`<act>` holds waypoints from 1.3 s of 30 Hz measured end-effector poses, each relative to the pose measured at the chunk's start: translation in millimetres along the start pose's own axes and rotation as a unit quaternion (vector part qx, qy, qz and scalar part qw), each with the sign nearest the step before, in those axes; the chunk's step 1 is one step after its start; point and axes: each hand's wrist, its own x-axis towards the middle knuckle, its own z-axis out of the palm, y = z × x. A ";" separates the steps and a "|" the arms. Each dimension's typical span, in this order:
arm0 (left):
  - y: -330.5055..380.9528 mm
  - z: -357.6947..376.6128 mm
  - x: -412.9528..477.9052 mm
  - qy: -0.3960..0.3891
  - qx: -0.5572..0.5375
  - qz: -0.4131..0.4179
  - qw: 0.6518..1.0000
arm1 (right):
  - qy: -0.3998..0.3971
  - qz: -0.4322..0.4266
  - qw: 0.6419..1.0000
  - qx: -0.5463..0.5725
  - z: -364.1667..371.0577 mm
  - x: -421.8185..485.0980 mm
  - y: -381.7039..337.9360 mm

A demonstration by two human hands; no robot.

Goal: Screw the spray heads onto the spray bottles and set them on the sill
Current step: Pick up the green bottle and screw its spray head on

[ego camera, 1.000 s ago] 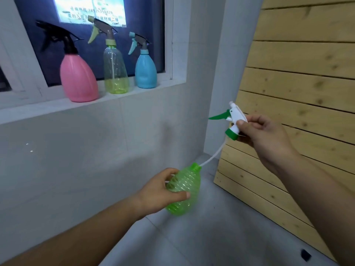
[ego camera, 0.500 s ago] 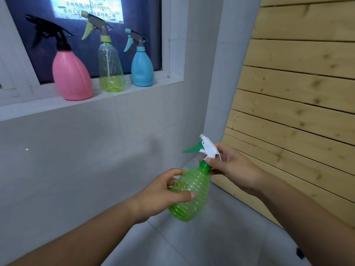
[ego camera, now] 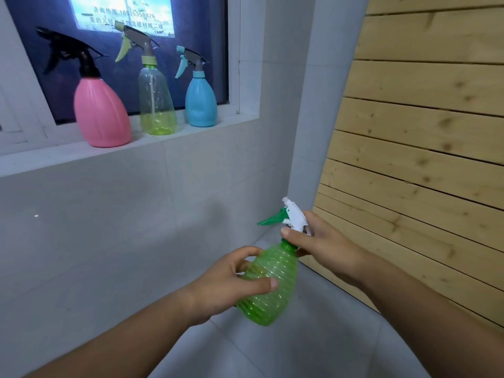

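Observation:
I hold a ribbed, see-through green spray bottle (ego camera: 268, 285) tilted in front of me, my left hand (ego camera: 231, 282) wrapped around its body. A white spray head with a green trigger (ego camera: 289, 218) sits on the bottle's neck, and my right hand (ego camera: 319, 241) grips it at the green collar. On the white sill (ego camera: 81, 152) stand three bottles with heads on: a pink one with a black head (ego camera: 101, 113), a clear yellow-green one (ego camera: 156, 102) and a blue one (ego camera: 201, 100).
Below the sill runs a pale tiled wall (ego camera: 122, 227). A wooden slatted panel (ego camera: 422, 159) leans at the right, close behind my right hand. A white pillar (ego camera: 319, 105) fills the corner. Grey floor tiles (ego camera: 300, 345) lie beneath the bottle.
My right hand brought the spray head down from the upper right, slid its tube into the bottle and seated it on the neck. My left hand has kept hold of the bottle.

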 end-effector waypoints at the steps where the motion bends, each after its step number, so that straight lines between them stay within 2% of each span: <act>1: 0.7 -1.3 0.2 0.000 0.000 0.002 1.000 | -0.021 -0.002 0.999 0.038 -3.6 1.5 -1.3; 3: 1.0 -1.9 0.4 0.003 0.005 0.009 1.000 | -0.030 -0.019 0.998 0.051 -7.4 1.5 -3.4; 8: 0.0 0.2 -0.4 -0.003 0.014 0.012 1.000 | 0.000 -0.008 1.000 -0.022 3.2 1.2 1.0; 12: 0.9 -2.8 1.7 0.011 -0.003 0.014 1.000 | -0.031 -0.023 0.996 0.079 -4.8 3.9 -2.3; 17: 1.4 -1.5 -0.8 0.004 0.022 0.029 0.999 | 0.011 -0.023 1.000 0.006 4.1 4.1 -0.3; 22: 3.8 -5.8 -0.8 0.014 0.004 0.019 1.000 | -0.034 -0.019 0.990 0.134 -2.3 6.3 -5.1; 27: 3.0 -4.2 -2.3 0.004 0.003 0.020 1.000 | 0.018 -0.034 0.997 0.067 3.0 7.4 -1.1; 32: 10.6 -5.1 -0.7 -0.001 -0.036 0.025 0.999 | -0.035 -0.013 0.975 0.219 0.1 8.5 -3.8; 39: 9.1 3.6 2.3 0.059 -0.002 0.067 0.996 | -0.027 0.020 0.964 0.265 2.9 9.2 -0.4</act>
